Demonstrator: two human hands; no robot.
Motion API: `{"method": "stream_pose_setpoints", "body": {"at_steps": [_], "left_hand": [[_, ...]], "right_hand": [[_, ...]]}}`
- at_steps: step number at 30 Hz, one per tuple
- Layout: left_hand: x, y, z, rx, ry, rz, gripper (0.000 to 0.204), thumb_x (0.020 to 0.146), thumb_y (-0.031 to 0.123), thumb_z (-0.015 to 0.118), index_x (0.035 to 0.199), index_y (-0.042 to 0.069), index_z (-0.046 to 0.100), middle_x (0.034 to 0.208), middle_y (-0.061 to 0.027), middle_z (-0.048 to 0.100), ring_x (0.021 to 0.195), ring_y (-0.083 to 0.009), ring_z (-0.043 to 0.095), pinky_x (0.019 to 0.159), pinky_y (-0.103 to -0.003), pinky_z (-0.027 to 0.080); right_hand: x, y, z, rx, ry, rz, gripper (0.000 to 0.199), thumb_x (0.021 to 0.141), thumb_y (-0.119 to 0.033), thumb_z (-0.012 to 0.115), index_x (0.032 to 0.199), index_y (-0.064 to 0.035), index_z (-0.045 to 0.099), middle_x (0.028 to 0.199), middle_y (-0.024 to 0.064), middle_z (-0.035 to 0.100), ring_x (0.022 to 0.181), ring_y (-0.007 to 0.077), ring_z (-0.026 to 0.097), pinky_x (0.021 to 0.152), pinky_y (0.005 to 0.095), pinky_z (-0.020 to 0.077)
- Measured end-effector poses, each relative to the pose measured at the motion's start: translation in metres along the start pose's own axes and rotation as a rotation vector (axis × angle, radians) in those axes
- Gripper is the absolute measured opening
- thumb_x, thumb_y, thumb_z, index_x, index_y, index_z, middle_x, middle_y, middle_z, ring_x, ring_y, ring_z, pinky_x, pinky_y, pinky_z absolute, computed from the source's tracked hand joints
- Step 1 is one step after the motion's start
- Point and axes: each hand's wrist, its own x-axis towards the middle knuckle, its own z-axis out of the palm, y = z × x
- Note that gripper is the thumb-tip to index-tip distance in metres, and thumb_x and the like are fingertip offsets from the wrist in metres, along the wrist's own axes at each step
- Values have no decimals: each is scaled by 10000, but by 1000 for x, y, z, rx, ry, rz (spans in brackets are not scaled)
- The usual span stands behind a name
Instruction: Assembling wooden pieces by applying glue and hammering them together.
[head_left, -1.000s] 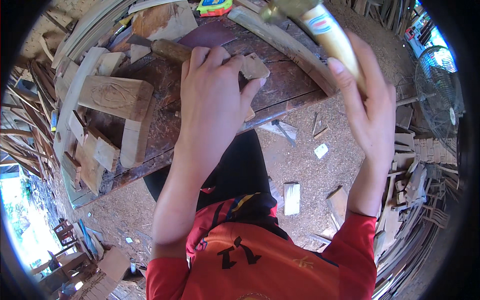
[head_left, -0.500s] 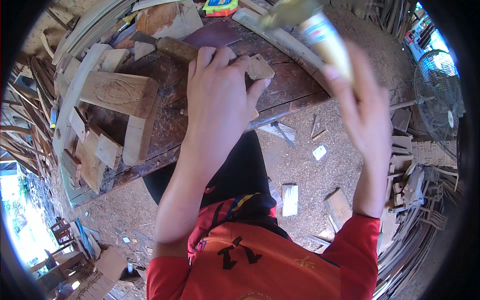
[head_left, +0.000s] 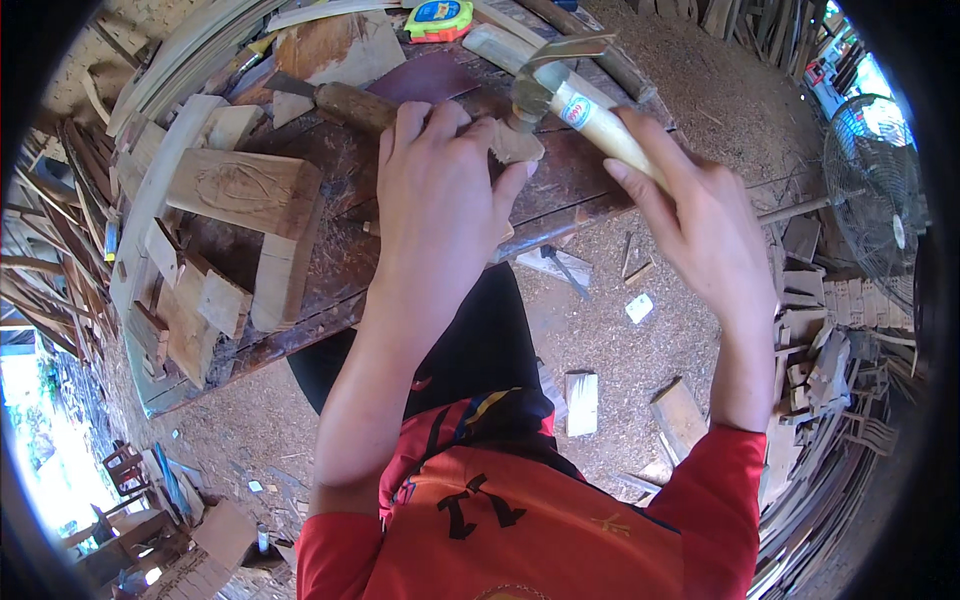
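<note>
My right hand (head_left: 705, 205) is closed round the pale wooden handle of a claw hammer (head_left: 590, 120). The hammer's face is down against the far right end of a small wooden piece (head_left: 517, 147), or just over it. My left hand (head_left: 440, 175) curls over that piece and presses it to the workbench (head_left: 345, 225); most of it is hidden under my fingers and palm. Just left of my left knuckles lies a tool with a thick wooden handle (head_left: 352, 105) and a dark flat blade (head_left: 290, 82).
A thick carved wooden block (head_left: 235, 185) and several offcuts lie on the bench's left side. At the far edge sit a yellow-green tape measure (head_left: 438, 20) and a dark red sheet (head_left: 425, 75). Wood scraps (head_left: 580, 402) litter the floor; a fan (head_left: 875, 190) stands at right.
The hammer has swung down and left from its raised, blurred position onto or close above the wooden piece. My left hand has stayed nearly in place.
</note>
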Motion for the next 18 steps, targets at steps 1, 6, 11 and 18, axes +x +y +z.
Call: {"method": "stream_pose_setpoints", "body": {"at_steps": [1, 6, 11, 18], "left_hand": [[-1, 0, 1, 8, -2, 0, 348, 823, 324, 796, 1051, 62, 769, 975, -96, 646, 1058, -302, 560, 937, -446, 444], [-3, 0, 2, 14, 37, 9, 318, 824, 318, 797, 1030, 77, 773, 968, -91, 645, 1058, -304, 560, 937, -447, 443], [-2, 0, 3, -7, 40, 29, 315, 824, 315, 795, 1030, 78, 772, 977, -93, 648, 1051, -307, 559, 937, -446, 443], [-4, -4, 0, -72, 71, 11, 338, 814, 319, 791, 1027, 58, 775, 989, -102, 670, 1033, -304, 566, 922, -441, 451]], "right_hand": [[1, 2, 0, -113, -45, -89, 418, 1036, -371, 578, 1383, -139, 554, 752, 184, 682, 636, 322, 714, 599, 437, 547], [-1, -4, 3, 177, 226, 43, 413, 1004, -368, 617, 1390, -227, 572, 720, 188, 676, 631, 342, 706, 591, 470, 531], [-8, -2, 7, -77, -20, -10, 404, 1011, -366, 607, 1389, -228, 570, 689, 176, 663, 627, 354, 701, 594, 491, 522], [-17, 0, 17, 305, 124, 210, 420, 1032, -365, 605, 1396, -157, 580, 775, 88, 695, 643, 204, 680, 597, 380, 508]]}}
